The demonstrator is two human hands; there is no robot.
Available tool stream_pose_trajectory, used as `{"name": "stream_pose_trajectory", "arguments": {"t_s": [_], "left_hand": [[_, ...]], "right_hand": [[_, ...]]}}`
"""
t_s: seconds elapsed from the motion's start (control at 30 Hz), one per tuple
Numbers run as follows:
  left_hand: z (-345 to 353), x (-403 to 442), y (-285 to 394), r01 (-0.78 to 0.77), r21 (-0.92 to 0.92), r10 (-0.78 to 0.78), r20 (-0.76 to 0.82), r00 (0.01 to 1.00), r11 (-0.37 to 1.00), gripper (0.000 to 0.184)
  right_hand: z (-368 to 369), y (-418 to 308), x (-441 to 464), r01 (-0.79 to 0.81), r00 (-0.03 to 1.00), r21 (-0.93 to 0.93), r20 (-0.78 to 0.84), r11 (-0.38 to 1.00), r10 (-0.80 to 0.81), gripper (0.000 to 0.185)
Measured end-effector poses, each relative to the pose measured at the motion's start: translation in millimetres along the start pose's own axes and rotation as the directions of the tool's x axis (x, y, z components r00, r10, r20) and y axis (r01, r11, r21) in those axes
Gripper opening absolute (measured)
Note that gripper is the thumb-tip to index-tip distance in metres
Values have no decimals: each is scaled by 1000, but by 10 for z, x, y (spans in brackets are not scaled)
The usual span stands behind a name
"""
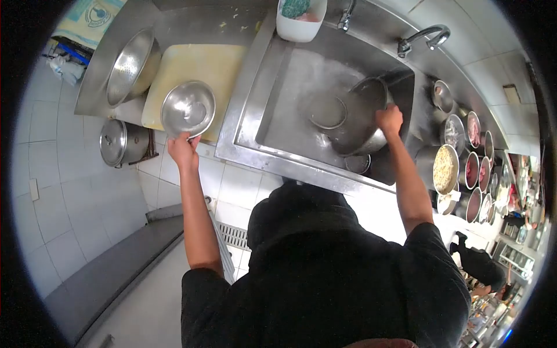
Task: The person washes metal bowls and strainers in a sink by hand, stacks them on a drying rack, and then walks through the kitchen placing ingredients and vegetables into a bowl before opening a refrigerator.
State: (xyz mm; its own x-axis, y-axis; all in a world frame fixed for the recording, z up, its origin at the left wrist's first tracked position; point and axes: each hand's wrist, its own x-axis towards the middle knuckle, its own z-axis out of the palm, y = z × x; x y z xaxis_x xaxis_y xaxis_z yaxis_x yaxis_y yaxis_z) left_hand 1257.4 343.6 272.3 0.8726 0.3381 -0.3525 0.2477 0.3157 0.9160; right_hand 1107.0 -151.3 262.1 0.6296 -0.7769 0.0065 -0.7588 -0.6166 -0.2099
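My left hand is closed on the near rim of a small, shiny metal bowl, which is over a yellowish cutting board. My right hand grips the right rim of a large metal bowl, tilted inside the steel sink. Cloudy water fills part of the sink. Left of the large bowl, a smaller round metal vessel shows partly through the water; its kind is unclear. Another small round container sits by the sink's near wall.
A metal colander stands left of the board, with a lidded pot below. A white container and a faucet are along the sink's back. To the right are several food containers, including chopped pale pieces. Another person is farther right.
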Motion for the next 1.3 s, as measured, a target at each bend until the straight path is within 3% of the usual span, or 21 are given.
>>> {"name": "stream_pose_trajectory", "arguments": {"t_s": [0.27, 0.3, 0.37, 0.4, 0.47, 0.5, 0.53, 0.57, 0.6, 0.63, 0.67, 0.77, 0.8, 0.83, 0.9, 0.97, 1.03, 1.07, 1.1, 1.2, 1.3], "left_hand": [[38, 224, -257, -1, 47, 2, -25, 1000, 999, 29], [60, 204, -249, -195, 357, 250, -114, 961, 913, 34], [208, 22, -77, -350, 850, 709, -38, 704, 393, 45], [359, -112, 9, -404, 746, 606, 0, 795, 530, 48], [859, -778, 228, -388, 499, 378, 126, 917, 775, 54], [1012, -942, 96, -566, 483, 395, 415, 820, 668, 52], [1223, -1098, -57, -429, 441, 136, 554, 821, 788, 53], [1390, -1144, -445, -338, 450, -29, 634, 773, 827, 61], [1565, -1197, -668, -208, 645, -278, 568, 775, 735, 74], [1681, -1199, -905, -146, 727, -407, 526, 747, 671, 85], [1806, -1321, -901, 125, 723, -587, 433, 684, 680, 74], [1868, -1156, -1318, 392, 483, -616, 684, 390, 783, 55], [1893, -1101, -1375, 349, 530, -634, 649, 420, 773, 48], [1900, -1078, -1372, 310, 575, -649, 609, 456, 757, 42], [1870, -1121, -1291, 232, 621, -627, 550, 552, 749, 35], [1933, -1274, -1081, 141, 618, -544, 532, 649, 773, 31], [1930, -1331, -1119, 94, 581, -465, 532, 708, 808, 31], [1898, -1351, -1144, 72, 565, -425, 524, 738, 822, 31], [1874, -1344, -1172, 50, 572, -407, 517, 753, 819, 32], [1909, -1357, -1248, 38, 580, -392, 499, 773, 814, 34], [1960, -1390, -1191, 100, 582, -434, 469, 770, 807, 34]], "right_hand": [[-943, -150, 177, 249, 960, -145, -94, 958, -264, 21], [-1090, -191, 187, 260, 961, -125, -60, 957, -269, 22], [-1320, -249, 192, 280, 960, -84, 6, 956, -280, 23], [-1345, -174, 250, 366, 930, -72, -17, 928, -368, 24], [-1476, -115, 361, 285, 947, 147, 107, 947, -302, 25], [-1529, -117, 410, 234, 944, 254, 170, 938, -282, 26], [-1580, -110, 416, 268, 940, 221, 154, 938, -305, 25], [-1566, -22, 520, 190, 928, 334, 245, 923, -279, 24], [-1501, 143, 662, 97, 903, 433, 339, 896, -262, 23], [-1481, 244, 746, -10, 867, 517, 431, 856, -251, 22], [-1571, 211, 692, -20, 871, 566, 414, 824, -263, 17], [-1646, 169, 671, -64, 904, 634, 364, 770, -224, 20], [-1478, 427, 933, 94, 884, 593, 319, 799, -342, 30], [-1382, 446, 1048, 237, 928, 459, 153, 856, -339, 31], [-1163, 321, 1201, 417, 902, 107, -169, 903, -397, 35], [-885, 58, 1472, 339, 894, 283, -394, 897, -214, 34], [-630, -327, 1536, 102, 993, 286, -82, 953, -82, 31], [-340, -396, 1536, 447, 894, 135, -39, 884, -447, 28], [-54, -447, 1465, 738, 673, 14, 56, 674, -738, 25], [154, -743, 1069, 694, 684, 194, 121, 693, -719, 23], [215, -555, 1125, 721, 656, 187, 124, 667, -744, 19]]}}
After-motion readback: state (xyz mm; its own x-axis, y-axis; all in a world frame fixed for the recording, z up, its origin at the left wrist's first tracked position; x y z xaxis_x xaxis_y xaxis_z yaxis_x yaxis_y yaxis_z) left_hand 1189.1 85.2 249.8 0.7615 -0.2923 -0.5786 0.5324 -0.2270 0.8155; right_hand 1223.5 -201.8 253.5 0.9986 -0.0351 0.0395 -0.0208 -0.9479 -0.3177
